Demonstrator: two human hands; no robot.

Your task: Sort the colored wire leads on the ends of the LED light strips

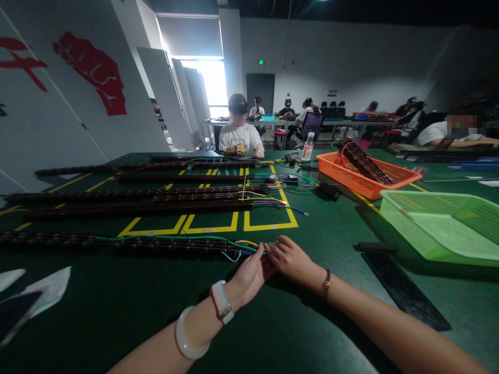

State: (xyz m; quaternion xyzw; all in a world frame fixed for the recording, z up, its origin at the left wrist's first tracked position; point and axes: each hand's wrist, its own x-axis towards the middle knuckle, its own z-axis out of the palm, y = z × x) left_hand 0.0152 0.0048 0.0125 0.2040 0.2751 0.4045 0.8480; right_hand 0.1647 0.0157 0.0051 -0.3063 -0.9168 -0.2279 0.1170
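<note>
Paper scraps [37, 293] lie at the tabletop's [117, 311] near edge around nine o'clock, well apart from the hands. Long dark terminal strips [128, 200] run across the green tabletop from nine o'clock toward centre, laid over yellow floor-style marking lines [210, 227]. The nearest strip [117, 243] ends just beside the hands, trailing green, yellow, blue and white wires [241, 246]. Left hand [251, 272], wearing a pale bangle and a wristband, has its fingertips closed on the wire ends at the strip's end. Right hand [290, 257] meets it at the same spot, fingers pinched on the wires; which strand each grip holds is too small to tell. Bare tabletop lies open at six o'clock between the forearms. At two o'clock sits an orange basket [351, 179] holding more strips; at three o'clock a green basket [440, 223], with a flat black panel [401, 288] near the right forearm. A plastic bottle [307, 147] stands at one o'clock. A person in a white shirt [239, 136] sits at twelve o'clock across the tabletop.
</note>
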